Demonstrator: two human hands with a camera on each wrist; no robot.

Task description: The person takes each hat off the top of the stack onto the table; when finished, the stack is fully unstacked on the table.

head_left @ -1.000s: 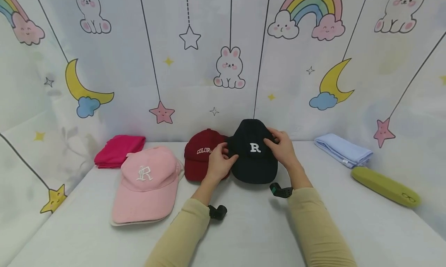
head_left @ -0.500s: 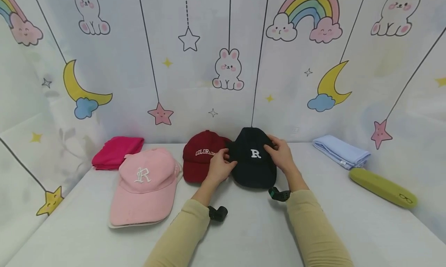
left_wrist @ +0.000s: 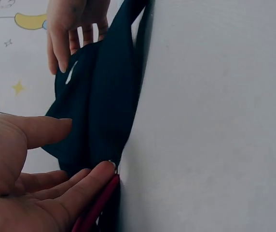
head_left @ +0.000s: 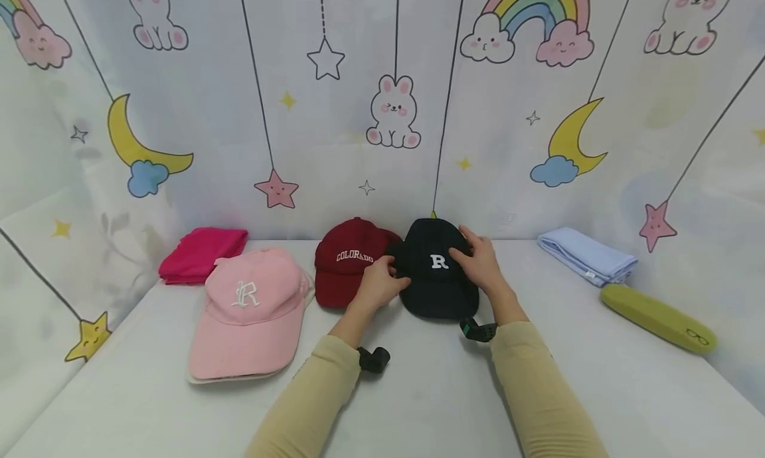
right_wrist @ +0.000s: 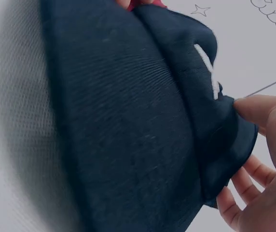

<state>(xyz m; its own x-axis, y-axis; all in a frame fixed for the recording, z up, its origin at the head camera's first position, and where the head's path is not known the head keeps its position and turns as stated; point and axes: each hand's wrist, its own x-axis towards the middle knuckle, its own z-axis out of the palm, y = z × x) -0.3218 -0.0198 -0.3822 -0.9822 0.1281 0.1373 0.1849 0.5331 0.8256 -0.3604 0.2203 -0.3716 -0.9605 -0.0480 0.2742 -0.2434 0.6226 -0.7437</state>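
Note:
A dark cap (head_left: pixel 439 292) with a white letter R stands on the white table near the back, its front and brim facing me. My left hand (head_left: pixel 380 285) is at the cap's left side, thumb over the front and fingers along the edge. On the other side my right hand (head_left: pixel 480 259) grips the cap, its thumb on the front panel and its fingers behind, as the right wrist view shows. Beside it sits a dark red cap (head_left: pixel 335 289) lettered COLORADO, partly covered by my left hand and the dark cap.
To the left lies a pink cap (head_left: pixel 251 345) with a lighter brim showing beneath it. Behind it is a folded bright pink cloth (head_left: pixel 200 252). At the right are a folded light blue cloth (head_left: pixel 588 255) and a green glasses case (head_left: pixel 657 317). A patterned curtain (head_left: pixel 335 126) hangs behind the table (head_left: pixel 418 411).
Both hands have lowered the dark cap from a slightly raised position. Its top has sunk a little further in the last half second, and more of the red cap's lettering shows.

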